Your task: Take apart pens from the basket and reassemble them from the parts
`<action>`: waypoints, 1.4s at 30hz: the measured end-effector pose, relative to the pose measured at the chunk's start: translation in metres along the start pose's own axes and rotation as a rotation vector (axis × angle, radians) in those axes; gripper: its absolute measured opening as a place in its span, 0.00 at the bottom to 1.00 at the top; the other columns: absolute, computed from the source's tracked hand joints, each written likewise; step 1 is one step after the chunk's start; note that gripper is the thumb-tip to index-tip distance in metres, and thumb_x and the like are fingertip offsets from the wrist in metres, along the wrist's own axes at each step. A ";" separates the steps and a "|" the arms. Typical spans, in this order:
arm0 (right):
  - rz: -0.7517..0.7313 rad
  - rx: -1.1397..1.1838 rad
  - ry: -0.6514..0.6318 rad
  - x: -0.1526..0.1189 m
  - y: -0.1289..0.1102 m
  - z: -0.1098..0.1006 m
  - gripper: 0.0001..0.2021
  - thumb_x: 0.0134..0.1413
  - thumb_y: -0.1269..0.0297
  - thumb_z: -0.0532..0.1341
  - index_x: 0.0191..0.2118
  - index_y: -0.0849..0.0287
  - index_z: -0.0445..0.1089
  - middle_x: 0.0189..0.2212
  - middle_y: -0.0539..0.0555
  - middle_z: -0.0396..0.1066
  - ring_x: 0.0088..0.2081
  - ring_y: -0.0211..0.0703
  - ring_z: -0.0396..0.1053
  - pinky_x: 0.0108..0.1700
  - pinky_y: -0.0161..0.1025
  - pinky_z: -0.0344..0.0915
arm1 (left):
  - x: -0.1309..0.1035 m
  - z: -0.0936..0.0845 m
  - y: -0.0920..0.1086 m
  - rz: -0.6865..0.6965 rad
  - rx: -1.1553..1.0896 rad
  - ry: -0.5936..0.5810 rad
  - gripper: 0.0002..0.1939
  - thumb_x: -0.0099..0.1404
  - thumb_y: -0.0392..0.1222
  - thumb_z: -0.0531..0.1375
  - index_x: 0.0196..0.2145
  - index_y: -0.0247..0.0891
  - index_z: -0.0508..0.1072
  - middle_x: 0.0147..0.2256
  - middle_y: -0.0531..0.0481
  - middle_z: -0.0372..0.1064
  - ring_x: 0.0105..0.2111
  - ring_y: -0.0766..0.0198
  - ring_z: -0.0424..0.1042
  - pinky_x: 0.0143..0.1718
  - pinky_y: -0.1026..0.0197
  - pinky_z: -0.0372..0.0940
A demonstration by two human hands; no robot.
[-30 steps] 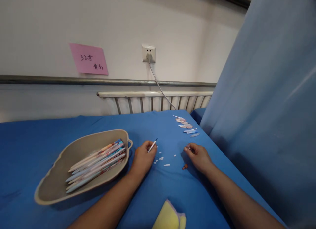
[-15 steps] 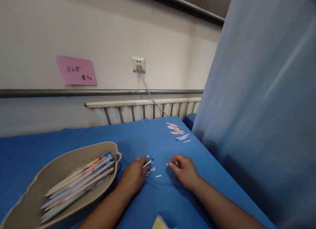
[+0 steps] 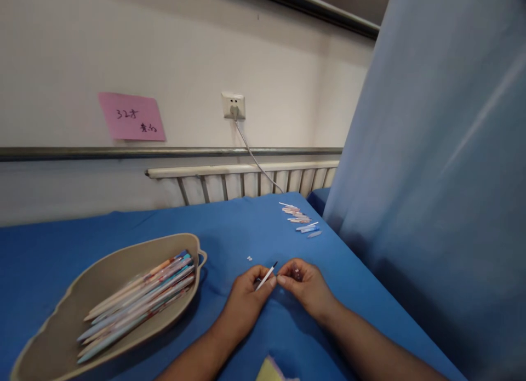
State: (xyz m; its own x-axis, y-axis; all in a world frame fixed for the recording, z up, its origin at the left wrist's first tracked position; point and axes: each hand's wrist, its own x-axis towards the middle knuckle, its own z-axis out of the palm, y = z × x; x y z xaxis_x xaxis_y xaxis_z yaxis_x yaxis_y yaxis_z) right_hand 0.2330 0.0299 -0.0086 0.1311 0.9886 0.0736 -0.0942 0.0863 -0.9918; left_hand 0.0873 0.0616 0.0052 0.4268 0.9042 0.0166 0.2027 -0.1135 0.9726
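Note:
My left hand [image 3: 250,296] is closed round a thin white pen refill [image 3: 265,278], its dark tip pointing up and to the right. Close beside it, my right hand [image 3: 306,285] has thumb and forefinger pinched, near or touching the left thumb; what sits between those fingertips is too small to make out. A few small white bits [image 3: 249,258] lie on the blue cloth [image 3: 230,227] just beyond the left hand. Other bits near that hand are hidden beneath it.
On the left stands a beige leaf-shaped basket [image 3: 49,337] full of pens [image 3: 139,299]. Slim pen parts [image 3: 298,214] lie at the far right of the cloth. A yellow piece [image 3: 269,370] shows at the near edge. A blue curtain [image 3: 431,178] hangs at right; a rail [image 3: 242,168] runs behind.
My left hand has moved right with the refill, over the loose white bits, and now meets my right hand. The small white bit at my right fingertips no longer shows. The view shifted slightly.

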 end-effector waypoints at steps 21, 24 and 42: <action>0.167 0.330 -0.060 -0.001 -0.010 -0.016 0.16 0.44 0.53 0.67 0.30 0.62 0.67 0.12 0.39 0.50 0.14 0.25 0.41 0.17 0.28 0.42 | -0.008 0.006 0.002 0.015 0.014 -0.107 0.17 0.63 0.52 0.52 0.31 0.35 0.71 0.20 0.58 0.54 0.21 0.68 0.53 0.23 0.66 0.49; 0.159 0.309 -0.058 -0.001 -0.009 -0.016 0.16 0.44 0.53 0.66 0.30 0.61 0.67 0.12 0.39 0.50 0.14 0.26 0.42 0.17 0.29 0.42 | -0.008 0.007 0.000 0.000 -0.009 -0.113 0.17 0.62 0.53 0.53 0.31 0.35 0.71 0.20 0.58 0.54 0.21 0.68 0.53 0.23 0.66 0.49; -0.001 -0.091 -0.067 -0.002 -0.011 -0.015 0.14 0.44 0.52 0.65 0.28 0.60 0.68 0.24 0.49 0.65 0.22 0.33 0.55 0.22 0.31 0.52 | -0.008 0.007 0.004 -0.204 -0.509 -0.248 0.16 0.55 0.48 0.63 0.36 0.36 0.66 0.24 0.55 0.65 0.18 0.73 0.58 0.20 0.69 0.49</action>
State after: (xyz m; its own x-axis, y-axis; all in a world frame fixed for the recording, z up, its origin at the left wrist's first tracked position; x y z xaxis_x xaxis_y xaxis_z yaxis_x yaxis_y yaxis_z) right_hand 0.2490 0.0252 0.0005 0.0646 0.9948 0.0787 -0.0042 0.0791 -0.9969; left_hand 0.0906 0.0513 0.0071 0.6288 0.7571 -0.1772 -0.1192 0.3191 0.9402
